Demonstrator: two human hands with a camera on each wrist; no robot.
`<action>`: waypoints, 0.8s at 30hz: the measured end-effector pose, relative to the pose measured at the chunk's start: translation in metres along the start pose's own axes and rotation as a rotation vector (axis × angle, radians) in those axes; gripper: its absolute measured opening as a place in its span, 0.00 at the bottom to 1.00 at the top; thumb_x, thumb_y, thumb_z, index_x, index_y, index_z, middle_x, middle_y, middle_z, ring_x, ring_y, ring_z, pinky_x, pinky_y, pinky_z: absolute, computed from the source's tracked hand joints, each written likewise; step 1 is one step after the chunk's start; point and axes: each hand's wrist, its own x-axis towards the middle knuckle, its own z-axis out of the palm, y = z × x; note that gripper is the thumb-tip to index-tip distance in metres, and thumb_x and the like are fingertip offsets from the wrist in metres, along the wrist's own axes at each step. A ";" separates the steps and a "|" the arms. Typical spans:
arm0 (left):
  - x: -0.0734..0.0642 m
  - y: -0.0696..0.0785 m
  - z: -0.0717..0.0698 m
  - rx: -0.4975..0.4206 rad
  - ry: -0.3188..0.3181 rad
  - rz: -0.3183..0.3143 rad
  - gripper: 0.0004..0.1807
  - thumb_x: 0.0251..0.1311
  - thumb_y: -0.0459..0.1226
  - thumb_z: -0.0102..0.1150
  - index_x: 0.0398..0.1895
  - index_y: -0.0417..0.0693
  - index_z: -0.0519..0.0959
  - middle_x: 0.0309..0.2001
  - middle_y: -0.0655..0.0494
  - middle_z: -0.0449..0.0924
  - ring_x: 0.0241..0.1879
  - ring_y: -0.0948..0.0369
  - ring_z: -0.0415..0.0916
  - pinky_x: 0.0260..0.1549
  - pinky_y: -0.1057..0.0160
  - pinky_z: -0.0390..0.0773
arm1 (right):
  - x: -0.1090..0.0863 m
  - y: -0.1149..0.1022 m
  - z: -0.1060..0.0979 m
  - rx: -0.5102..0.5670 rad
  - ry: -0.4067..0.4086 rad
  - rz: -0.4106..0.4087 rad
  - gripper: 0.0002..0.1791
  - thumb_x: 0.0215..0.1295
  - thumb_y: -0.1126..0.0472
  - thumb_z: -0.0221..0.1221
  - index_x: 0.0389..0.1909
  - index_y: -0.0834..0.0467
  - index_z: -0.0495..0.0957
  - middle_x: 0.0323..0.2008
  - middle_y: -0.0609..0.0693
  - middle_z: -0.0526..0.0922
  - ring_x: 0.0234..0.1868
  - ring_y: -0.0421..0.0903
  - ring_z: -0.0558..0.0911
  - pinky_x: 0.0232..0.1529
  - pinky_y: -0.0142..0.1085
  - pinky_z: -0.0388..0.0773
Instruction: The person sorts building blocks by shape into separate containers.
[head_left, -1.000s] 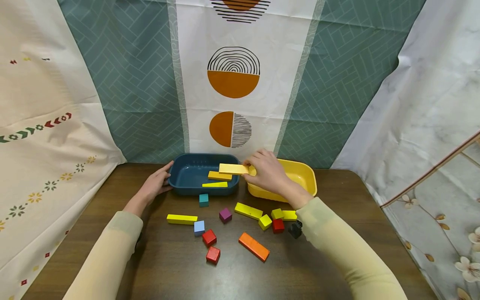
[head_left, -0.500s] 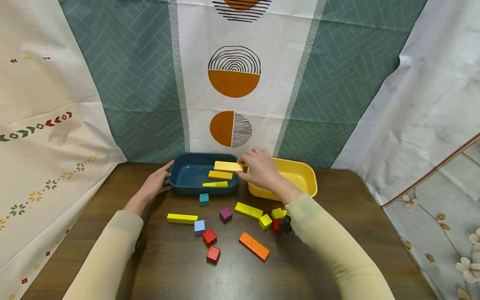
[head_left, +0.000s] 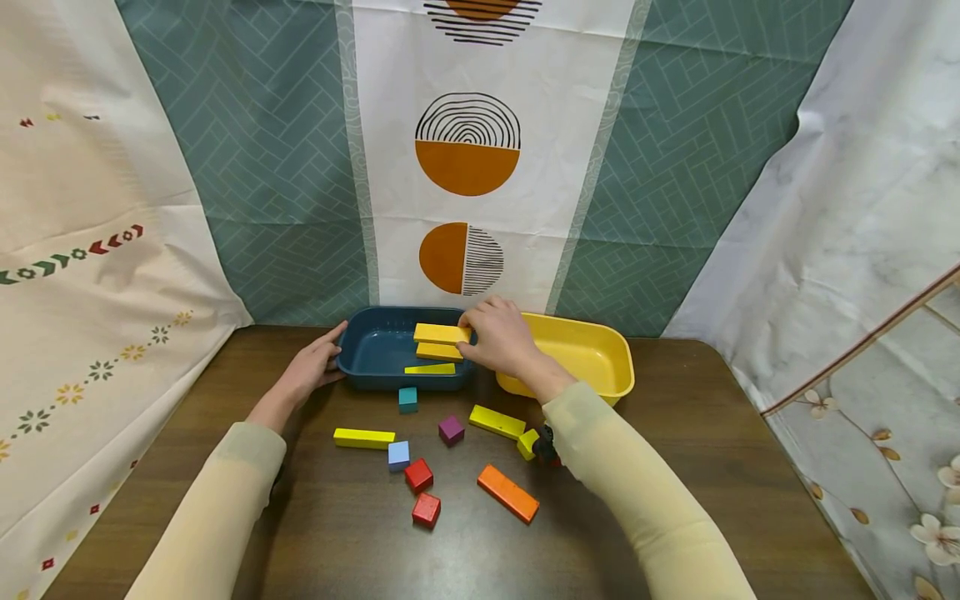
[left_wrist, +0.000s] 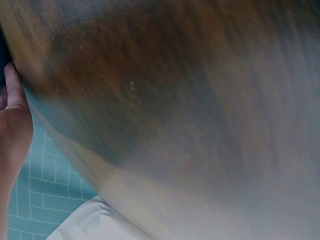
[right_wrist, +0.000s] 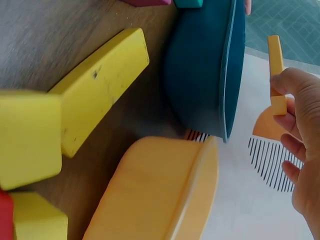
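Over the right half of a dark blue tray (head_left: 375,346), my right hand (head_left: 498,337) pinches one end of a yellow-orange rectangular block (head_left: 435,334). In the right wrist view the thumb and fingers hold that block (right_wrist: 275,55) above the tray's rim. Inside the tray lie another yellow-orange block (head_left: 439,352) and a thin yellow block (head_left: 430,369). My left hand (head_left: 307,371) rests against the tray's left end, fingers stretched along its side. The left wrist view shows those fingers (left_wrist: 16,90) at its left edge, mostly cut off.
A yellow tray (head_left: 588,354) stands right of the blue one. In front lie an orange block (head_left: 507,493), yellow bars (head_left: 363,437), and several cubes: teal (head_left: 407,400), purple (head_left: 451,431), light blue (head_left: 398,456), red (head_left: 418,476) and yellow (head_left: 528,444). Patterned cloth (head_left: 465,258) hangs behind.
My right hand has moved left with the block, from between the trays to over the blue tray, near the block lying inside. The left hand has stayed still.
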 end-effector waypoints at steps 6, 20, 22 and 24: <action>0.001 -0.001 0.000 -0.003 -0.001 -0.007 0.32 0.79 0.37 0.29 0.84 0.61 0.44 0.82 0.41 0.39 0.70 0.38 0.61 0.67 0.39 0.63 | 0.006 -0.011 0.004 -0.014 -0.005 0.018 0.18 0.64 0.42 0.67 0.46 0.49 0.86 0.45 0.43 0.84 0.53 0.46 0.71 0.59 0.43 0.68; -0.002 0.002 0.002 0.011 0.001 0.007 0.32 0.79 0.39 0.30 0.84 0.63 0.45 0.82 0.43 0.40 0.69 0.39 0.64 0.66 0.40 0.65 | 0.008 -0.016 0.015 0.077 -0.060 0.070 0.42 0.64 0.35 0.65 0.75 0.48 0.68 0.69 0.49 0.73 0.67 0.51 0.67 0.67 0.48 0.66; -0.002 0.002 0.002 0.013 0.001 0.010 0.32 0.79 0.39 0.30 0.84 0.63 0.45 0.82 0.43 0.40 0.69 0.39 0.64 0.66 0.40 0.65 | 0.005 -0.013 0.014 0.090 -0.046 0.068 0.42 0.64 0.36 0.65 0.75 0.49 0.67 0.69 0.49 0.72 0.68 0.52 0.67 0.68 0.49 0.66; -0.003 0.002 0.002 0.016 0.000 0.012 0.32 0.79 0.39 0.30 0.84 0.63 0.45 0.82 0.43 0.40 0.69 0.39 0.64 0.66 0.40 0.65 | 0.003 -0.010 0.013 0.102 -0.028 0.060 0.41 0.65 0.37 0.65 0.75 0.49 0.68 0.69 0.50 0.73 0.68 0.53 0.67 0.69 0.50 0.65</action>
